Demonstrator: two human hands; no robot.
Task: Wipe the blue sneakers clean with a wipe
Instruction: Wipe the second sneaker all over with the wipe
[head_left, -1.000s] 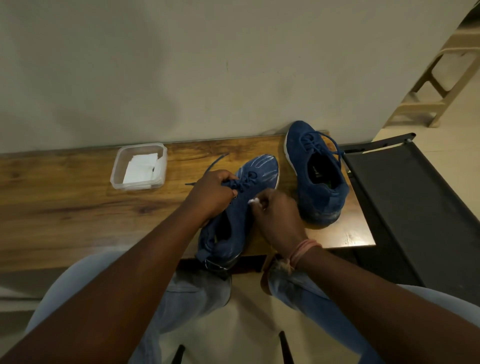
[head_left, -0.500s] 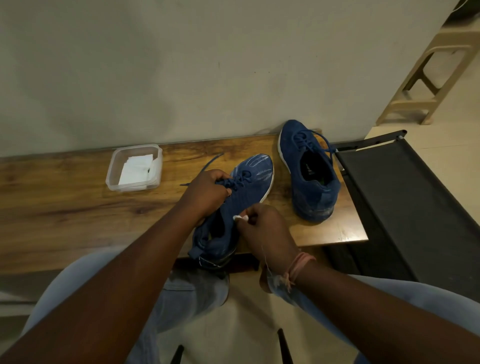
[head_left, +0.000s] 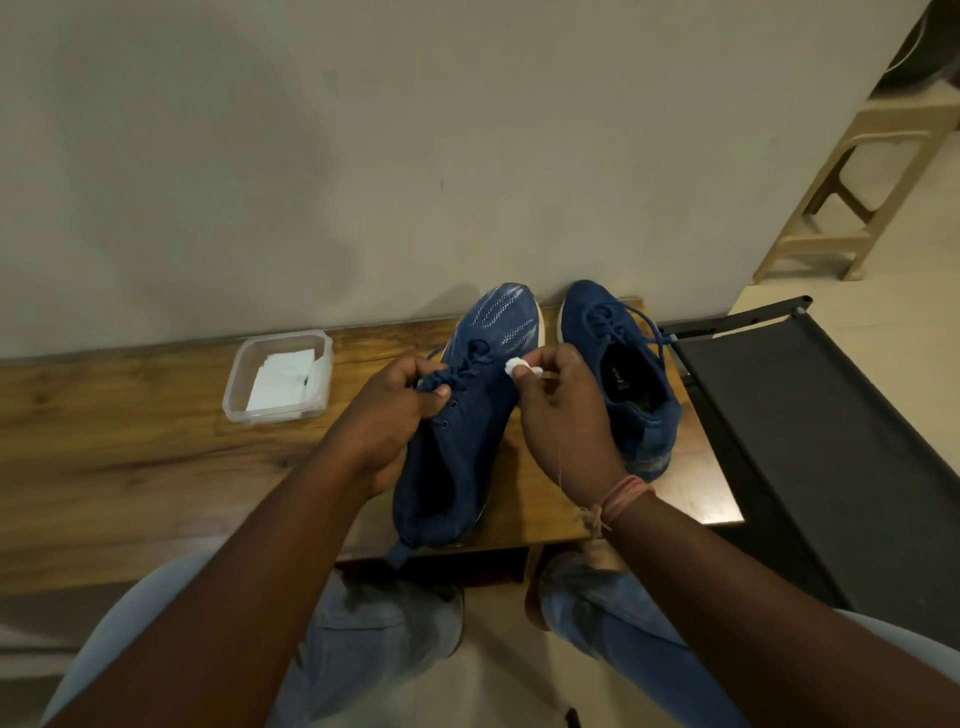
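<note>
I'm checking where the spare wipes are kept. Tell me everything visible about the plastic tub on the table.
The tub is a clear, lidless, rounded-rectangle plastic container, upright on the wooden table near the wall, left of the sneakers. Folded white wipes lie inside. Neither hand touches it.

No text, brand, number or sign could be read anywhere; the pale woven streaks on the toe of the held sneaker (head_left: 503, 325), just beyond the gripping fingers, were pattern only, not letters; the insole marks beside it were too dark to read.
</note>
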